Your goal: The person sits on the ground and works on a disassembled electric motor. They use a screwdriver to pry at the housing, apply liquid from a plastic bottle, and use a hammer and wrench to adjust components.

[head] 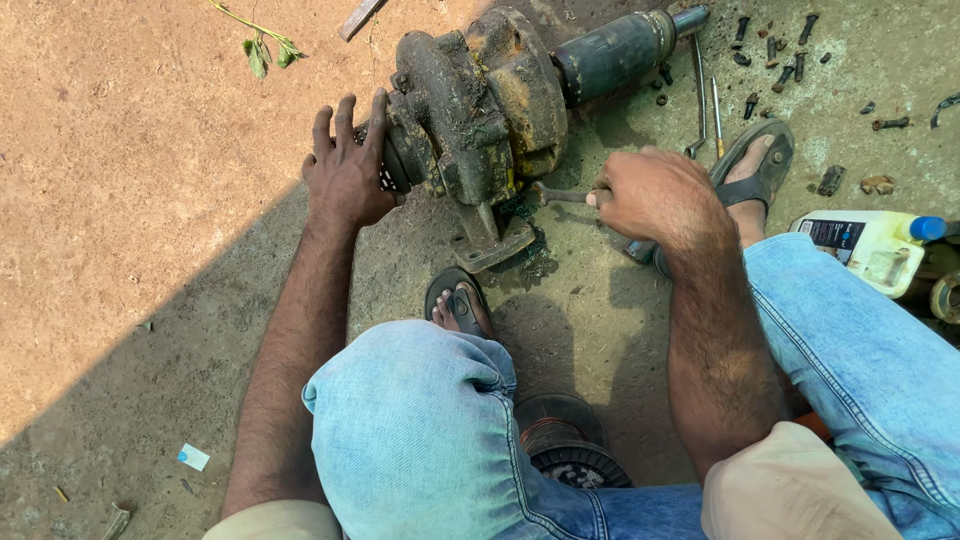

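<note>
A grimy, rust-stained metal pump housing (480, 100) with a dark cylindrical motor body (615, 50) lies on the dirt ground. My left hand (345, 165) presses flat against the round left end of the housing, fingers spread. To the right, my right hand (655, 195) is closed around the handle of a metal wrench (560, 195), whose head meets the lower right side of the housing above its mounting foot (495, 245). My knees in blue jeans fill the foreground.
Several loose bolts (775, 50) and two thin metal rods (700, 90) lie scattered at the top right. A white plastic jug (870, 245) with a blue cap rests at the right edge. A dark round spool (560, 440) sits under my knee. My sandalled feet (755, 170) flank the pump.
</note>
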